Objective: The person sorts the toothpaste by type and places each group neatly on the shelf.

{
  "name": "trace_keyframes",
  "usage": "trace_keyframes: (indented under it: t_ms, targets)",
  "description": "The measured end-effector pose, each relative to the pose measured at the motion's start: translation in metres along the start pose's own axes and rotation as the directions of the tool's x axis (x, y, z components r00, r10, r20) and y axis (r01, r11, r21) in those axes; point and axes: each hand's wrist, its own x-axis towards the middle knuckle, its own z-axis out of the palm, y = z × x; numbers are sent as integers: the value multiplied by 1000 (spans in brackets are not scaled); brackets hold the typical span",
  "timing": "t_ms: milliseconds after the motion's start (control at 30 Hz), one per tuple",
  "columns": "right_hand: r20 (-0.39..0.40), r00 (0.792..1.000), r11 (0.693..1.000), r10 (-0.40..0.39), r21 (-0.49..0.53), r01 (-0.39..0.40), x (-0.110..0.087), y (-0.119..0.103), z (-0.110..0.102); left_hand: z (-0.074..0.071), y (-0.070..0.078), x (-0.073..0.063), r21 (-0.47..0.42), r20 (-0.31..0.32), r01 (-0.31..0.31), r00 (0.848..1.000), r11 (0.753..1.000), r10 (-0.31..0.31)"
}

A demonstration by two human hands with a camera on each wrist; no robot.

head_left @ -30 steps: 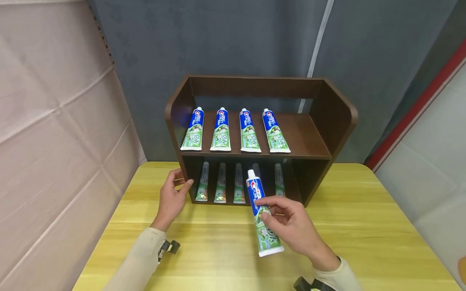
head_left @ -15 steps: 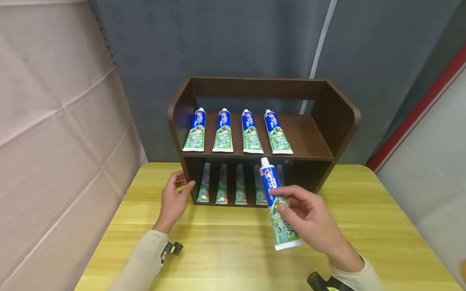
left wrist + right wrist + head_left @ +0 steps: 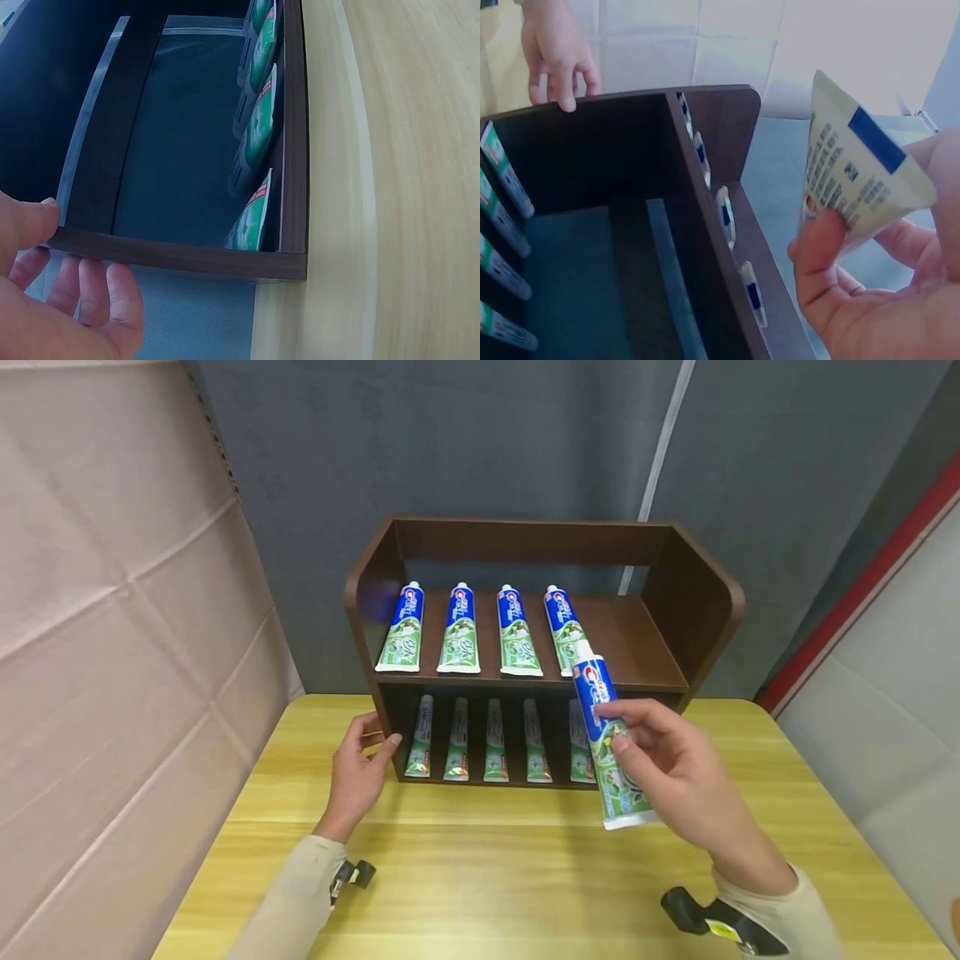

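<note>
My right hand [image 3: 678, 768] pinches a blue and green toothpaste tube [image 3: 615, 777] between thumb and fingers, cap tilted up and away. In the head view the tube overlaps the front edge of the upper shelf. The right wrist view shows its printed white back [image 3: 855, 165]. My left hand [image 3: 360, 777] grips the left side panel [image 3: 180, 253] of the dark brown two-level rack [image 3: 525, 539], thumb on one face and fingers on the other. Several matching tubes [image 3: 459, 631] lie in a row on the upper shelf, caps to the back. The rightmost is partly covered by the held tube.
On the lower shelf lies a row of several grey-green tubes [image 3: 495, 743]. Bare board [image 3: 637, 643] shows on the upper shelf's right part. The rack stands on a yellow wooden table [image 3: 465, 877], with a grey curtain [image 3: 487, 435] behind and a pale quilted wall [image 3: 112, 652] at left.
My right hand has carried the toothpaste tube up and to the right, from in front of the lower shelf to the upper shelf's edge. The left hand keeps its grip on the rack.
</note>
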Motion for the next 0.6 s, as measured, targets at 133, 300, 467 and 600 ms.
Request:
trace_keyframes:
  t_ms: [133,300,467,600]
  targets:
    - [-32,999,999,-29,-33,28,10,1,-5,0,-1,0,9,-2,7,1000,1000,-7]
    - [-52,998,999,-33,-36,31,23,3,-12,0,0,0,16,1,0,1000,1000,0]
    - [-81,997,994,-8,-110,-1,34,3,-19,0,0,1,12,11,-1,1000,1000,1]
    - [-93,995,984,45,-166,-60,46,3,-24,-1,-1,1,11,17,11,1000,1000,-11]
